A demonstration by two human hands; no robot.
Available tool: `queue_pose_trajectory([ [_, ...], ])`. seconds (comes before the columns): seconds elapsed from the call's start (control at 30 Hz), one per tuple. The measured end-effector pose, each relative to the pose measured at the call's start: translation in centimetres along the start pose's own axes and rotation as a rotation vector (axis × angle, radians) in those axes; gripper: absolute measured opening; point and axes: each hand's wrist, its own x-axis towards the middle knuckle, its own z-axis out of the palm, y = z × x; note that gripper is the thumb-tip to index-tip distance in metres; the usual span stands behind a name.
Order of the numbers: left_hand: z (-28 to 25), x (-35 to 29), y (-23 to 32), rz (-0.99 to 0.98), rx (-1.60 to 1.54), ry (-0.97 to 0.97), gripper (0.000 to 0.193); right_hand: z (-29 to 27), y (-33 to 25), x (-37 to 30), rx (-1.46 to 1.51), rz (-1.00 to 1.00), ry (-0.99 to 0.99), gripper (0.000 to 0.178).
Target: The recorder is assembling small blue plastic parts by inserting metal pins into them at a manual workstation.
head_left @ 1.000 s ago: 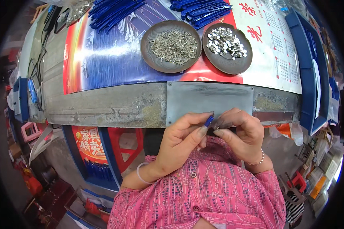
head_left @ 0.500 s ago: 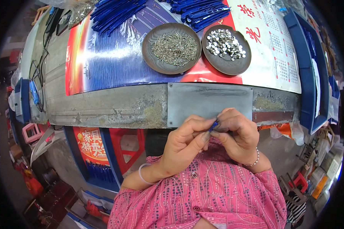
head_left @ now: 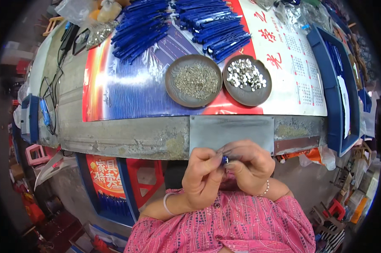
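My left hand [head_left: 203,175] pinches a small dark-blue piece [head_left: 225,160] with a shiny end between thumb and fingers. From the other side my right hand [head_left: 250,166], its fingertips darkened, is closed on the same piece. Most of it is hidden by the fingers, so its exact kind cannot be told. Both hands are held together in front of the grey plate [head_left: 232,128] at the table edge. Beyond them stands a brown dish [head_left: 172,93] with a heap of thin metal pins [head_left: 196,81]. Beside it, another brown dish [head_left: 250,98] holds small shiny silver caps [head_left: 244,75].
Bundles of long blue strips [head_left: 142,31] and more blue strips [head_left: 215,31] lie at the back on a calendar sheet [head_left: 291,76]. A blue crate [head_left: 332,97] stands at the right. Below the table edge, at left, are another blue crate [head_left: 87,181] and a red stool [head_left: 144,177].
The view has tilted up, so the table and dishes sit lower in the picture. Both hands stay joined on the blue piece, which is now turned with its shiny end showing.
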Motion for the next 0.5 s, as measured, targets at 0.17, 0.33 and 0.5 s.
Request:
queue_pose_trajectory([
  [0.17,-0.1,-0.7,-0.1,0.009,-0.006,0.049,0.031,0.0,0.1,0.3,0.018,0.021,-0.094,0.013],
  [0.33,0.0,-0.3,0.3,-0.103,-0.151,-0.002,0.032,-0.8,0.1,0.0,0.124,0.135,-0.100,0.014],
  [0.5,0.2,-0.1,0.1,-0.160,-0.127,-0.007,0.032,-0.2,0.5,-0.4,0.080,0.172,-0.020,0.015],
])
